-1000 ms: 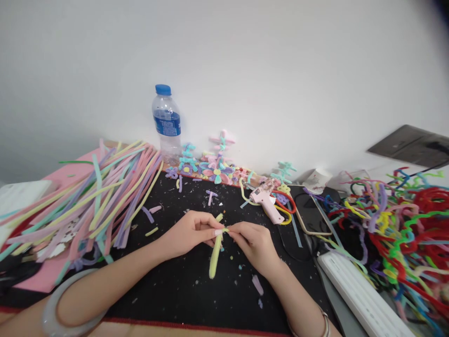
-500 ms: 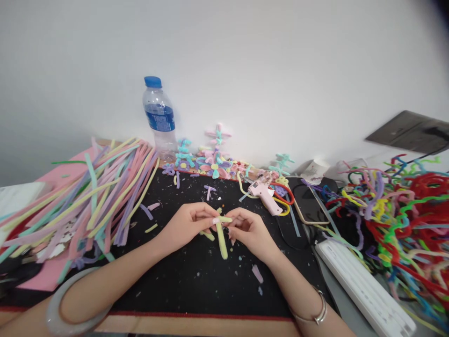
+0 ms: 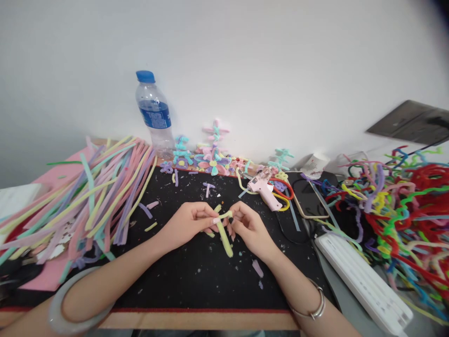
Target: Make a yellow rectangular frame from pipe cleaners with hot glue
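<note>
Over the middle of the black mat, my left hand (image 3: 192, 223) pinches a pale yellow fuzzy piece (image 3: 224, 238) at its crossing. One thick strip of the piece hangs down toward the mat's front. A shorter strip runs across to my right hand (image 3: 247, 228), whose thumb and fingers are closed on its curled end. More yellow bits lie partly hidden behind my left fingers. Behind the hands, a small purple T-shaped piece (image 3: 208, 189) lies on the mat.
Pastel strips (image 3: 101, 192) are heaped at the left; a bottle (image 3: 154, 112) stands behind. Fuzzy flowers (image 3: 213, 164) line the wall. A pink glue gun (image 3: 264, 192), phone (image 3: 310, 199), power strip (image 3: 365, 283) and tangled coloured stems (image 3: 414, 210) are at the right.
The short strip's right end has gone from straight to curled in my right fingers. The hanging strip has tilted slightly to the right, and the view has shifted a little.
</note>
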Available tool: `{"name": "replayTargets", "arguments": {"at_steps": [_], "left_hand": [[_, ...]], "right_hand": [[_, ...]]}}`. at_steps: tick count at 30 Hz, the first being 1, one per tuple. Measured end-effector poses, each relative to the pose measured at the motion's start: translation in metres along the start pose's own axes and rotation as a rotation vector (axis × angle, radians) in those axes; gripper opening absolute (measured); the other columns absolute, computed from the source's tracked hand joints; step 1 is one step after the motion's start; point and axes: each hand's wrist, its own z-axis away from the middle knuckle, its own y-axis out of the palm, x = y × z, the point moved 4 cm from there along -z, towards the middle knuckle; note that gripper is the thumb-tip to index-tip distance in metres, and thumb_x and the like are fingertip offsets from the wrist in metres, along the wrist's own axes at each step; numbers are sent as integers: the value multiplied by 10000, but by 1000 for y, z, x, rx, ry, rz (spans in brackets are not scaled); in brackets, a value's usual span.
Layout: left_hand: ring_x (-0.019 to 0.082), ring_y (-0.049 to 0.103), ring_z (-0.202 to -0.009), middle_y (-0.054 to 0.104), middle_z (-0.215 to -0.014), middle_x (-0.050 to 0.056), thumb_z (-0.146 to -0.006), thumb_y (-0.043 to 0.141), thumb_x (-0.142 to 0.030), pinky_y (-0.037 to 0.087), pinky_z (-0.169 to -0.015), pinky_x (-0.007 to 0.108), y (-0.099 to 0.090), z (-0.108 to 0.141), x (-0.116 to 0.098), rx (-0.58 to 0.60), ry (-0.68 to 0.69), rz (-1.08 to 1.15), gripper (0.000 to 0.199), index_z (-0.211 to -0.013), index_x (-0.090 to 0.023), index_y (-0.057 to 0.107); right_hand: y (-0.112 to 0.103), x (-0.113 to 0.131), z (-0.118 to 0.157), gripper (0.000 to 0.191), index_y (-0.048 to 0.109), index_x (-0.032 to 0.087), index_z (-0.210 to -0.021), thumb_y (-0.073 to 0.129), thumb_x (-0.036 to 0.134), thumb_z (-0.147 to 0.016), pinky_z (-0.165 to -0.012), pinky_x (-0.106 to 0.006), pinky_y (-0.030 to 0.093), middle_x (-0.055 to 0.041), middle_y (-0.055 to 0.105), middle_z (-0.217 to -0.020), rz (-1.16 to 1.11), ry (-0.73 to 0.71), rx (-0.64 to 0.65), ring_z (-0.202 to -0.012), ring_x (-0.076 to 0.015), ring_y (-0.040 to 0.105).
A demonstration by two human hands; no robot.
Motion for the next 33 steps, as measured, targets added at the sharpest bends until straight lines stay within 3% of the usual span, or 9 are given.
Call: {"name": "replayTargets", "arguments": {"at_steps": [10, 16, 20, 25, 30, 33], "left_hand": [[166, 685, -674, 718, -713, 54, -772, 646, -244, 544, -653, 270, -3, -2, -3, -3, -39, -3, 134, -823, -120, 640], [154, 685, -665, 721, -698, 49, -768, 648, -233, 534, -645, 241, -2, -1, -3, 44, -100, -13, 111, -805, -128, 642], [158, 693, -683, 729, -743, 57, -783, 630, -264, 525, -632, 226, 2, 1, -2, 114, -145, -17, 132, -811, -135, 630], [184, 694, -798, 715, -866, 69, -782, 632, -300, 523, -666, 232, 4, 2, -3, 105, -145, 0, 202, -909, -143, 613], [182, 685, -805, 694, -820, 47, -787, 634, -308, 519, -666, 228, 8, 2, -4, 112, -121, 32, 187, -882, -151, 597], [167, 679, -757, 688, -782, 45, -802, 621, -334, 522, -655, 228, 5, 3, -4, 66, -105, 98, 191, -860, -155, 586]], "right_hand": [[-13, 1, -5, 115, 631, 167, -861, 611, 240, -775, -480, -228, 434, 7, 638, -632, -18, -52, -133, -474, -90, 525], [-21, 5, -4, 106, 613, 185, -893, 589, 245, -809, -469, -202, 375, 20, 603, -624, 2, -117, -228, -492, -82, 478], [-19, 6, -2, 132, 583, 186, -934, 586, 242, -814, -456, -191, 351, 27, 591, -630, 9, -118, -219, -487, -76, 456], [-16, 5, 0, 120, 571, 183, -923, 582, 240, -818, -473, -199, 396, 19, 626, -636, -27, -135, -238, -478, -80, 481], [-11, 1, 1, 109, 568, 185, -909, 580, 250, -822, -509, -230, 467, 3, 648, -666, -80, -130, -227, -527, -108, 551], [-13, 4, 1, 124, 558, 189, -946, 532, 267, -852, -571, -265, 488, -17, 647, -715, 29, -169, -218, -585, -128, 572]]}}
